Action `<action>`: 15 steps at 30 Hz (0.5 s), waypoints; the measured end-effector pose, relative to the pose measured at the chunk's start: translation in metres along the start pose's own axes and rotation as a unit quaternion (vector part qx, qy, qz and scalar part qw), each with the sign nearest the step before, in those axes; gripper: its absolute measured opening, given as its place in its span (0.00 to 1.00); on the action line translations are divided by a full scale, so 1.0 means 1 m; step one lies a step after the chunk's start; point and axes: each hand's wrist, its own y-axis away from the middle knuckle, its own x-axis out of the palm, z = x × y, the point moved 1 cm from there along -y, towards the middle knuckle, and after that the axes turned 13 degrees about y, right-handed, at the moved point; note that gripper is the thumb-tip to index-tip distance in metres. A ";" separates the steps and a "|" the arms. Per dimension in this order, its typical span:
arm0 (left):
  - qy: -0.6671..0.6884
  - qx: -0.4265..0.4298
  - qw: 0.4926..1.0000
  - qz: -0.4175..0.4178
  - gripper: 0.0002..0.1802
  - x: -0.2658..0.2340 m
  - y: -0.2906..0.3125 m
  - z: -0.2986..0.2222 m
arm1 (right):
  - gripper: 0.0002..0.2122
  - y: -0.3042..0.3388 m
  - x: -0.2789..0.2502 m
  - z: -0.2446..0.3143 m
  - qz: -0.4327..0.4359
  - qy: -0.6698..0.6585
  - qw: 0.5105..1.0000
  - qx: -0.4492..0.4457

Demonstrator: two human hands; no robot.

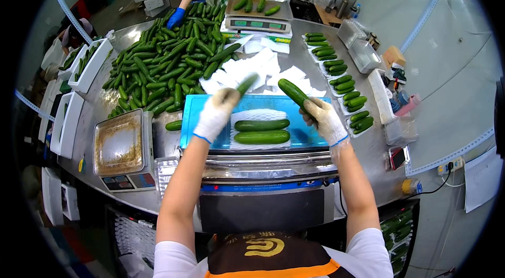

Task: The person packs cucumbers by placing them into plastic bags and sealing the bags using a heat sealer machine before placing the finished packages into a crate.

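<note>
Both my hands wear white gloves. My left hand (221, 112) is closed round a cucumber (247, 84) that is smeared by motion, above the left part of a blue board (197, 112). In my right hand (325, 119) is another cucumber (292, 92), tilted with its far end up to the left. Between the hands, two cucumbers (262, 137) lie side by side on a white foam net (243, 115) on the board. Behind them spreads a heap of white sheets (258, 70).
A large pile of cucumbers (163, 62) covers the table's left. Grouped cucumbers (344, 86) line the right. A scale (258, 24) with several cucumbers stands at the back, near a co-worker's blue-gloved hand (175, 18). A stained tray (120, 141) sits left, a wrapping machine (263, 165) in front.
</note>
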 end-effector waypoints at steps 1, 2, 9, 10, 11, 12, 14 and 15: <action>0.112 -0.015 0.992 -0.051 0.24 -0.010 0.002 -0.008 | 0.15 -0.004 -0.001 0.002 0.008 0.055 0.998 -0.033; 0.290 -0.057 0.955 -0.036 0.27 -0.018 -0.002 -0.006 | 0.16 -0.008 -0.001 0.000 0.004 0.118 0.992 -0.044; 0.422 -0.108 0.895 -0.093 0.24 -0.043 0.015 -0.011 | 0.19 -0.027 0.050 0.013 0.044 0.385 0.882 -0.268; 0.434 -0.112 0.891 -0.076 0.23 -0.046 0.017 -0.007 | 0.19 -0.031 0.053 0.009 0.066 0.444 0.845 -0.292; 0.446 -0.121 0.883 -0.084 0.22 -0.046 0.021 -0.006 | 0.18 -0.036 0.056 0.003 0.086 0.501 0.802 -0.315; 0.459 -0.130 0.874 -0.090 0.22 -0.044 0.025 -0.006 | 0.17 -0.040 0.054 -0.005 0.093 0.450 0.826 -0.327; 0.507 -0.141 0.848 -0.065 0.23 -0.046 0.032 -0.004 | 0.18 -0.041 0.053 -0.001 0.094 0.468 0.819 -0.319; 0.499 -0.153 0.851 -0.066 0.22 -0.041 0.036 -0.003 | 0.18 -0.040 0.053 0.002 0.094 0.477 0.815 -0.315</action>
